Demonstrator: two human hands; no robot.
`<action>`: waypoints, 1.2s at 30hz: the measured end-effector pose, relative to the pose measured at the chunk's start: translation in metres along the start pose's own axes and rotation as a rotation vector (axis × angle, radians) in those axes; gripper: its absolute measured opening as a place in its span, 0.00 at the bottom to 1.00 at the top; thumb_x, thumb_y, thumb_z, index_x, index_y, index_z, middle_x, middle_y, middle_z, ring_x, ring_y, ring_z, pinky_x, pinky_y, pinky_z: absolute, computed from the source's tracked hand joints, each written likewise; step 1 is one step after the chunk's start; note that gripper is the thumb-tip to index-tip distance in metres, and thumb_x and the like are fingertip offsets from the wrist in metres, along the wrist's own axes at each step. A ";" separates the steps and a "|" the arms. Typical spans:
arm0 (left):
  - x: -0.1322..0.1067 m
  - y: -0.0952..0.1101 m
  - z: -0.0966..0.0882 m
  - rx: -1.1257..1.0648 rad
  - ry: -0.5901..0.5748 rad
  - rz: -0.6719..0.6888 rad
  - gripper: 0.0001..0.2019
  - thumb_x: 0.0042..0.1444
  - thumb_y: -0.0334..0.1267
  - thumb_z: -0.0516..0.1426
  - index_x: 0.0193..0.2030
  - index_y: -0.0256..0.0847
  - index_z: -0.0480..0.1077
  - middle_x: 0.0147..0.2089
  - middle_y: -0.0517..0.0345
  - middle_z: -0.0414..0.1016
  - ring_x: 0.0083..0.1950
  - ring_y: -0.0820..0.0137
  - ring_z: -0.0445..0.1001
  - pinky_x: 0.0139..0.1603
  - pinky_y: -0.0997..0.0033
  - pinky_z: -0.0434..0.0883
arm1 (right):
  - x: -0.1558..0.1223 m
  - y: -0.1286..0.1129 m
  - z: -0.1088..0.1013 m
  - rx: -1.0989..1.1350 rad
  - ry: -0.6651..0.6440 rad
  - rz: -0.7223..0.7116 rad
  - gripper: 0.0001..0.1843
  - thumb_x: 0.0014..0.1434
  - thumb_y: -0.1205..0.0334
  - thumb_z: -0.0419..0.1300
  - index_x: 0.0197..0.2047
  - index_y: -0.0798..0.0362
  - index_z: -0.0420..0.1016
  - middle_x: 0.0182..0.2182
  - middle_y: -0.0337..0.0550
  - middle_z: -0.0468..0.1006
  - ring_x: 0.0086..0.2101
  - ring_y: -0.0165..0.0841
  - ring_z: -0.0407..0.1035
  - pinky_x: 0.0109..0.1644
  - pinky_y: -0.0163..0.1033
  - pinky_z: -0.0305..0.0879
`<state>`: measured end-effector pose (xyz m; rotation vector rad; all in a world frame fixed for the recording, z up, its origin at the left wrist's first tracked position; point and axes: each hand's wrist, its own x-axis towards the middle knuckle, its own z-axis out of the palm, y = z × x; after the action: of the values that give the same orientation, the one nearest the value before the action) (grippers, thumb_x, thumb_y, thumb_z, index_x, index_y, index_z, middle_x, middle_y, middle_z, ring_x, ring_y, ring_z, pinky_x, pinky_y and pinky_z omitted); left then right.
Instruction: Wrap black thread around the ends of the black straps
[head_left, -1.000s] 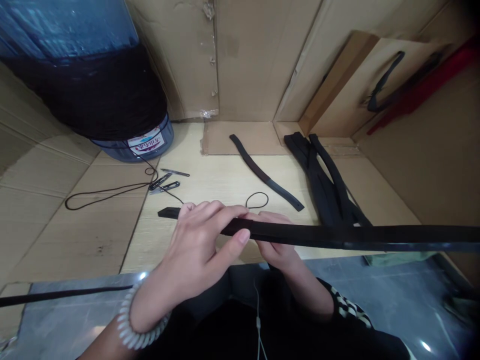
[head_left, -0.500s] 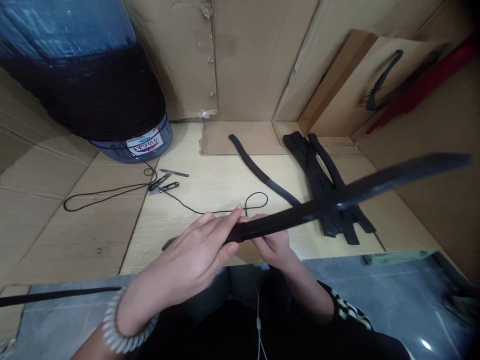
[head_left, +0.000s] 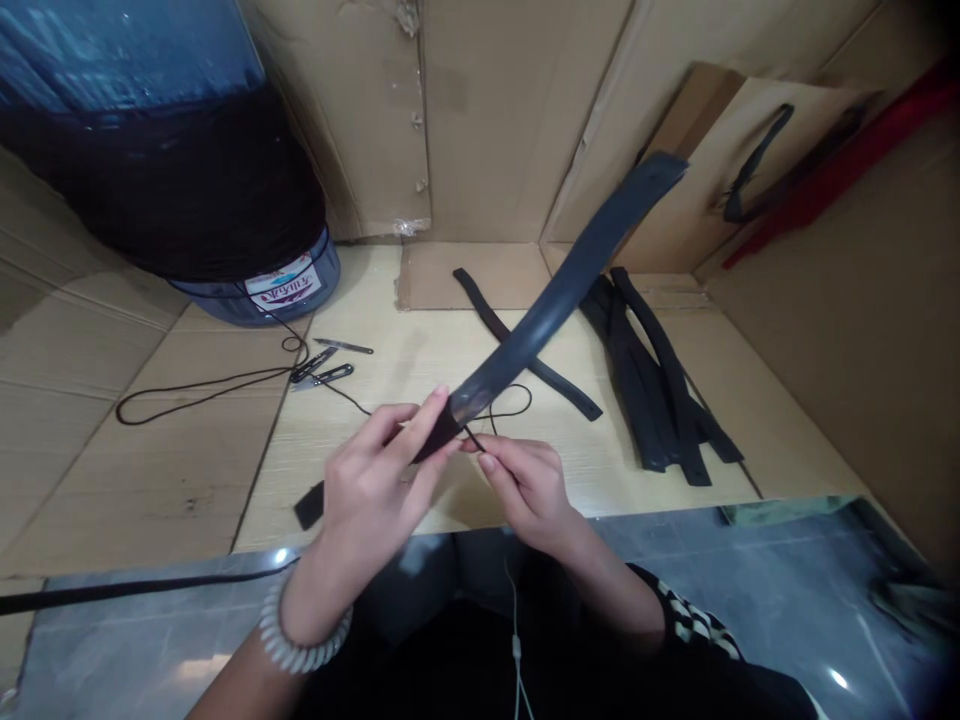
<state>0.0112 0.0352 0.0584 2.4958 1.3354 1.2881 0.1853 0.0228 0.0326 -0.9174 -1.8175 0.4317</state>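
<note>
A long black strap [head_left: 551, 305] is gripped near its lower part by my left hand [head_left: 382, 475]. From there it slants up to the right, and its short dark end shows below my fingers. My right hand [head_left: 532, 490] pinches a thin black cord [head_left: 474, 438] right beside the strap, where dark wrapping covers it. The cord also makes a loop on the table behind my right hand. Another black strap [head_left: 566, 385] lies behind the held one, and a pile of similar straps [head_left: 660, 380] rests to the right.
A large blue water bottle [head_left: 255, 200] wound with dark cord stands at the back left. Thread snips [head_left: 330, 376] and a thin blade [head_left: 343, 346] lie before it. Cardboard walls [head_left: 495, 120] surround the table [head_left: 397, 330]; a paper bag [head_left: 780, 130] leans at the right.
The held strap has swung from nearly level to a steep slant, its far end now higher and farther left. My right hand now shows below it, pinching cord.
</note>
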 end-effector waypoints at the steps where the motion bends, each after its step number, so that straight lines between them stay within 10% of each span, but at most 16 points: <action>1: 0.000 -0.001 0.000 0.071 0.024 0.006 0.23 0.56 0.33 0.61 0.59 0.41 0.67 0.41 0.55 0.75 0.38 0.73 0.75 0.39 0.74 0.74 | 0.000 -0.002 -0.001 0.005 -0.011 0.005 0.09 0.63 0.70 0.52 0.44 0.58 0.73 0.33 0.43 0.80 0.31 0.27 0.74 0.34 0.30 0.71; 18: -0.002 0.012 0.001 0.393 0.245 0.266 0.19 0.49 0.27 0.64 0.50 0.35 0.72 0.37 0.53 0.81 0.31 0.69 0.76 0.31 0.69 0.67 | 0.009 -0.025 0.001 0.088 0.031 0.158 0.07 0.63 0.64 0.55 0.36 0.58 0.72 0.19 0.35 0.68 0.18 0.22 0.57 0.21 0.30 0.55; 36: 0.002 0.028 -0.016 0.290 0.060 0.542 0.16 0.50 0.23 0.63 0.47 0.30 0.74 0.41 0.47 0.81 0.33 0.60 0.79 0.24 0.66 0.73 | 0.005 -0.014 -0.001 0.215 0.166 0.434 0.23 0.62 0.55 0.57 0.19 0.57 0.60 0.16 0.34 0.56 0.20 0.22 0.51 0.23 0.30 0.49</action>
<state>0.0196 0.0134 0.0804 3.1997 0.9382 1.3311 0.1799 0.0168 0.0454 -1.1589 -1.3868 0.7811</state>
